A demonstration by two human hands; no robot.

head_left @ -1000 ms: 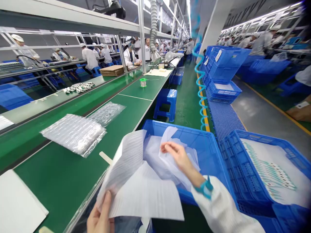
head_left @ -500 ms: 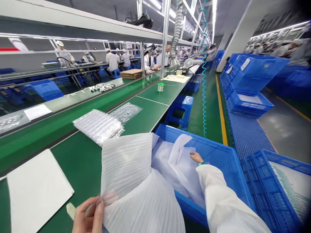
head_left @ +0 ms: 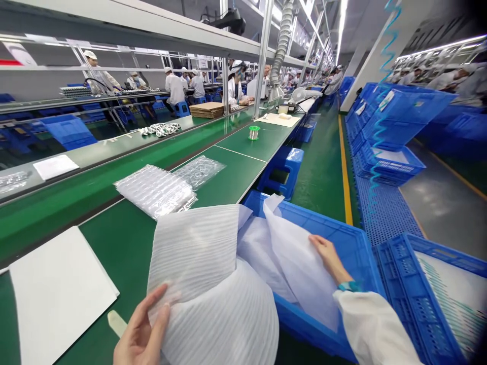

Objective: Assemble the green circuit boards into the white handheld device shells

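My left hand grips the left edge of a white ribbed foam sheet. This sheet curves over the green bench edge, and some fingers show faintly through it. Its lower part folds toward me. To the right, a blue plastic bin holds more thin white foam sheeting. My right hand, in a white sleeve with a teal band at the wrist, pinches the right edge of that sheeting, lifting a flap of it against the bin's inside. The fingertips are partly behind the sheeting.
On the green bench lie white sheets, clear plastic packs and a wire spool. A blue stool stands beside it. Blue crates line the right; a coiled hose hangs there. People work farther back.
My right hand has moved right and toward me, drawing the sheeting's edge along and spreading the flap. My left hand has risen slightly on the foam sheet. The coiled hose appears farther right.
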